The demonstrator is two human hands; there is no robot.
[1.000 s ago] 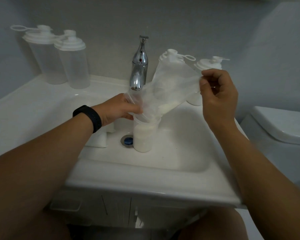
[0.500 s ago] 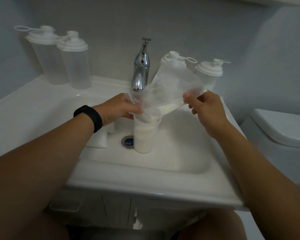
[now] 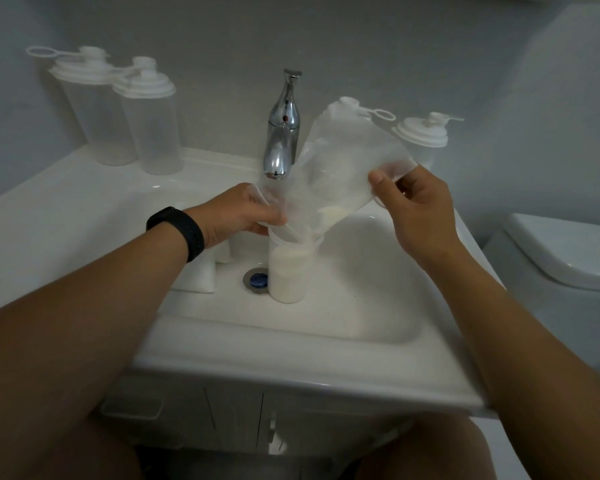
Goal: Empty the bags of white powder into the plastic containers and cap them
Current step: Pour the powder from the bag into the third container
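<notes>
A clear plastic bag [image 3: 343, 164] with a little white powder left in its lower fold is tilted over an open plastic container [image 3: 290, 268] standing in the sink basin [image 3: 354, 306] beside the drain. The container is largely full of white powder. My left hand [image 3: 239, 213] pinches the bag's mouth at the container's rim. My right hand [image 3: 413, 206] grips the bag's raised bottom end to the right. Full bags of powder [image 3: 198, 275] lie in the basin under my left wrist.
A chrome tap [image 3: 283, 133] stands just behind the bag. Two capped empty containers [image 3: 132, 112] stand on the counter at back left; two more capped ones [image 3: 425, 136] at back right, one partly hidden by the bag. A toilet [image 3: 568, 258] is at the right.
My right hand dropped from the bag's top corner and took a lower grip on the raised end. The bag stays tilted over the container; my left hand has kept its hold.
</notes>
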